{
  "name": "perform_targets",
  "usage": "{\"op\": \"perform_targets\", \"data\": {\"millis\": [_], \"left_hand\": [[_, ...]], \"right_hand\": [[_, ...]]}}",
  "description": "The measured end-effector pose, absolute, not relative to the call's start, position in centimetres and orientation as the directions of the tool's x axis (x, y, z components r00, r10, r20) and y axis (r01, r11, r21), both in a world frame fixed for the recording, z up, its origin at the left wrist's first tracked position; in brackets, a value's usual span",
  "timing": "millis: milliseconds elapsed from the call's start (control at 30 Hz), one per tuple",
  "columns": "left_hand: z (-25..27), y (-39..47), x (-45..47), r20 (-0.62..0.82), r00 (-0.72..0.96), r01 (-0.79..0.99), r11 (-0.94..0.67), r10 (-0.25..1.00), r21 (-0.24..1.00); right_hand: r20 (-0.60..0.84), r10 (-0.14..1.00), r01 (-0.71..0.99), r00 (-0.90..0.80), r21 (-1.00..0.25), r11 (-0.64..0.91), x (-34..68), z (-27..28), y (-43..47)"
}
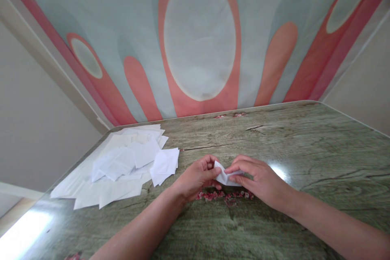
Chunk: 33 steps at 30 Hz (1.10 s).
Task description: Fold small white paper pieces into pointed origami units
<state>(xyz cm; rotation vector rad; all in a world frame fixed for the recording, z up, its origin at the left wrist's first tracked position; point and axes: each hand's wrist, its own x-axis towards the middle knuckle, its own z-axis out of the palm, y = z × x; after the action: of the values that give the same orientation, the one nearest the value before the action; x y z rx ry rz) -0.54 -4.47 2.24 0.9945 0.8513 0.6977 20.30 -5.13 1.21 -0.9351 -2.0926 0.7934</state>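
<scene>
A small piece of folded white paper (pixel 224 178) is held between my two hands, over the middle of the table. My left hand (pixel 201 174) pinches its left end, thumb in front and fingers curled behind. From the right, my right hand (pixel 256 176) grips the paper with thumb and fingertips, the index finger lying along a fold. The paper's right end is partly hidden by that hand. A short way left of my left hand lies a small stack of white paper squares (pixel 165 165).
A large spread pile of white paper sheets (pixel 91 189) covers the left part of the wood-grain table (pixel 304 142). Behind the table's far edge hangs a patterned coral and grey-green backdrop (pixel 201 40). Small reddish floral markings (pixel 213 196) show on the tabletop below my hands.
</scene>
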Motion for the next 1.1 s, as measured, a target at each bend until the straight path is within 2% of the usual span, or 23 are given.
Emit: {"op": "perform_targets", "data": {"millis": [433,633,800,933,1100], "left_hand": [[2.1,-4.6,0.4,-0.203,0.355,-0.192,0.284,0.913,0.94],[2.4,-4.6,0.7,-0.21,0.252,-0.202,0.263,0.945,0.943],[2.2,-4.8,0.6,-0.155,0.296,-0.112,0.196,0.943,0.974],[2.0,-5.2,0.7,-0.186,0.345,-0.05,0.215,0.92,0.975],[1.6,-5.3,1.1,-0.192,0.34,-0.11,0.241,0.921,0.964]], "right_hand": [[0.313,0.861,0.401,-0.4,-0.785,0.472,19.9,1.5,-5.3],[0.098,0.924,0.396,-0.37,-0.883,0.253,19.9,1.4,-4.9],[-0.064,0.931,0.306,-0.36,-0.951,0.052,20.0,1.3,-4.8],[-0.062,0.942,0.271,-0.331,-0.962,0.032,19.9,1.3,-4.9],[-0.011,0.938,0.224,-0.347,-0.972,0.071,19.7,1.4,-5.2]]}}
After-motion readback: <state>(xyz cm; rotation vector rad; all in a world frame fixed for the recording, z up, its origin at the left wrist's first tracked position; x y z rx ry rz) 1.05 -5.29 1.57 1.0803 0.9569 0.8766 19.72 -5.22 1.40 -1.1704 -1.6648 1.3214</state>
